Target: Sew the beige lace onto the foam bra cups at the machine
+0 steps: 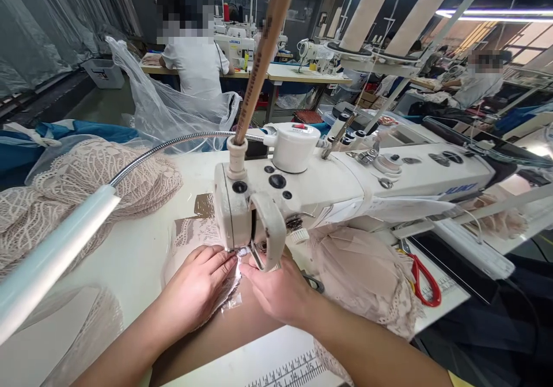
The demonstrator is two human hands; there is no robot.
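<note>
A white sewing machine [254, 203] stands in front of me, its needle area largely hidden behind the head and my fingers. My left hand [196, 286] lies on the beige lace fabric [196, 231] just left of the needle area, fingers stretched out and pressing down. On the other side, my right hand [274, 289] is closed, thumb and forefinger pinching the edge of a smooth beige fabric [248, 318] close to the needle. The fabric runs between both hands towards me, with a lace seam edge beside the left fingers.
Heaped beige lace [125, 174] lies left, behind a lamp tube [56, 260] on a flexible neck. To the right are sheer beige pieces [354, 266] and red-handled scissors [423, 280]. A printed ruler [298, 370] marks the front edge. A person [194, 64] sits beyond.
</note>
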